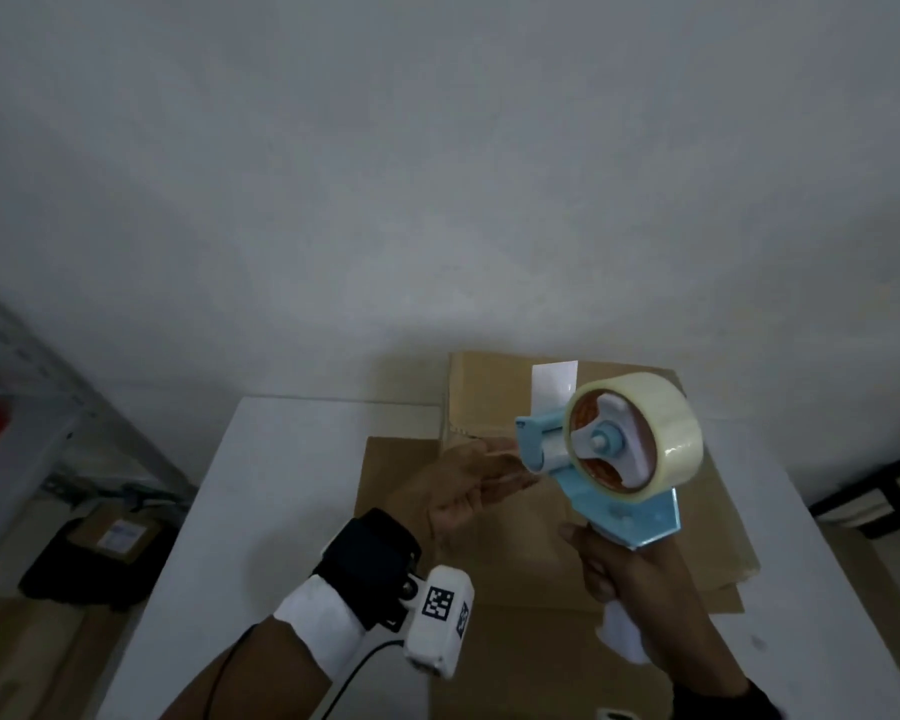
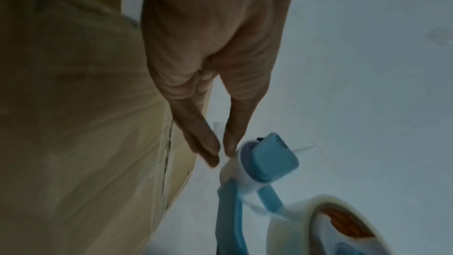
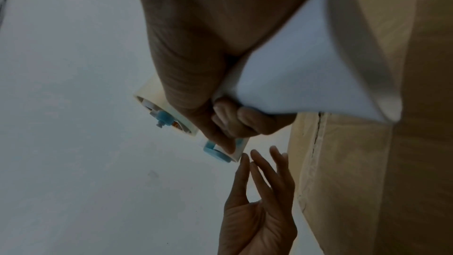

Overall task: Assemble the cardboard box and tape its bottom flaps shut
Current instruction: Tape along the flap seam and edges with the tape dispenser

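Observation:
My right hand grips the white handle of a blue tape dispenser and holds it up over the table. A roll of clear tape sits on the dispenser. With its fingers straight, my left hand reaches in from the left; its fingertips touch the dispenser's front roller. I cannot tell whether they hold the tape end. Flattened brown cardboard lies on the white table under both hands.
A second flat cardboard piece with a white label lies at the table's far edge, against the wall. A grey shelf stands at the left, with a dark bag and a small box on the floor.

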